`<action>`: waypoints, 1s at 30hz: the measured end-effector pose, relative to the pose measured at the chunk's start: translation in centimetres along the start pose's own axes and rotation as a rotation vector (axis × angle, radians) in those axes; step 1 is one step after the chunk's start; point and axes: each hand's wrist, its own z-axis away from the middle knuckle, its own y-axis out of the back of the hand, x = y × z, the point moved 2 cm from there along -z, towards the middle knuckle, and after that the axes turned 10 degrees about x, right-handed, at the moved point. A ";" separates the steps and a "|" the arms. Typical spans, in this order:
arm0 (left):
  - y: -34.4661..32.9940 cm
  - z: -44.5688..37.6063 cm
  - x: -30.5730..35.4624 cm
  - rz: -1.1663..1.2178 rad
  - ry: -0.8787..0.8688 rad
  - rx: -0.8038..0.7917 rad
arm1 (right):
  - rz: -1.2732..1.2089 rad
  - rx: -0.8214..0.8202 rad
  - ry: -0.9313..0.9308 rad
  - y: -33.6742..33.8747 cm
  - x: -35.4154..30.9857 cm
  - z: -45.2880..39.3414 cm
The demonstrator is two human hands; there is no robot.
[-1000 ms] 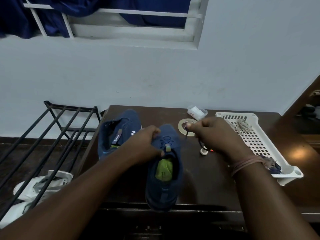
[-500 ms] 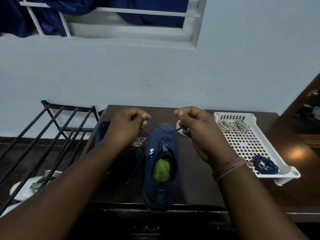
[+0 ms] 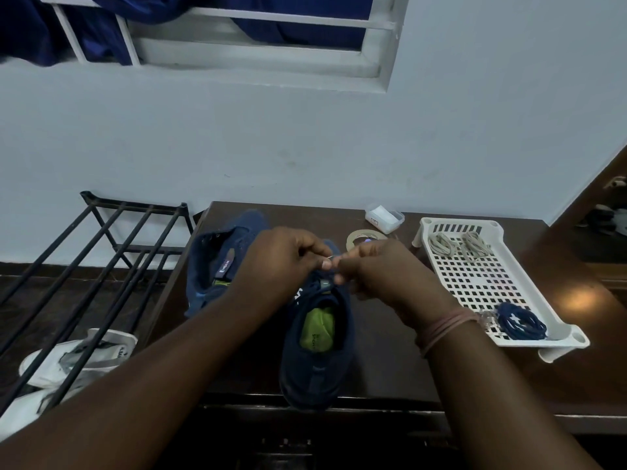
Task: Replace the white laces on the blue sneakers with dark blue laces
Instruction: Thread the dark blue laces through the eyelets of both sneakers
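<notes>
You're mid-lacing on the near sneaker (image 3: 317,347), centre-bottom of frame, heel hanging over the table (image 3: 390,361) edge; dark blue lace (image 3: 317,289) already crossed at the eyelets above the green insole, so looks like the last eyelets or the tie-off, my read only. Left hand (image 3: 281,266) and right hand (image 3: 376,269) meet at frame centre just above the tongue; both sets of fingers are curled and pinching a thin strand between the fingertips; it glints pale at the tip, likely the aglet, too small to be sure.

Next move, as I judge it: keep tension on both ends, feed the tip through or cross the ends for the knot; don't let the shoe slide off the edge.

Counts:
- blue sneakers: 2; second sneaker (image 3: 220,262) left of centre, partly behind your left hand, looks unlaced but I can't confirm
- tray (image 3: 437,228) at right: 1, white, perforated
- white lace bundles (image 3: 441,244): 2, at the tray's upper end
- dark blue lace bundle (image 3: 520,322): 1, at the tray's lower end, probably for the second shoe
- tape roll (image 3: 356,239): 1, just above your right hand
- small plastic box (image 3: 385,218): 1, above the tape
- black rack (image 3: 101,252): 1, at left; white shoes (image 3: 78,357) under it, number unclear
</notes>
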 end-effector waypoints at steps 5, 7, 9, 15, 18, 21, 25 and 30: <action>-1.6 0.9 -0.6 -0.044 0.151 -0.052 | 0.312 -0.078 -0.166 0.2 1.3 -0.1; -2.6 1.1 -0.7 -0.066 0.156 -0.123 | 0.286 -0.047 -0.201 -0.1 1.4 -0.2; -3.3 1.3 -0.6 -0.107 0.156 -0.159 | 0.376 -0.033 -0.165 -0.1 1.2 -0.4; -4.9 2.3 -0.3 -0.223 0.019 -0.122 | 0.268 -0.136 -0.415 0.6 0.9 0.1; -5.1 2.7 -0.3 -0.256 -0.016 -0.080 | 0.234 -0.154 -0.466 0.4 1.2 0.1; -5.3 2.8 -0.3 -0.293 -0.049 -0.051 | 0.255 -0.164 -0.449 0.4 1.1 -0.4; -5.6 2.8 -0.5 -0.298 -0.075 -0.048 | 0.303 -0.205 -0.430 0.4 1.0 -0.4; -5.6 3.0 -0.5 -0.270 -0.097 -0.050 | 0.265 -0.202 -0.407 0.3 1.3 -0.6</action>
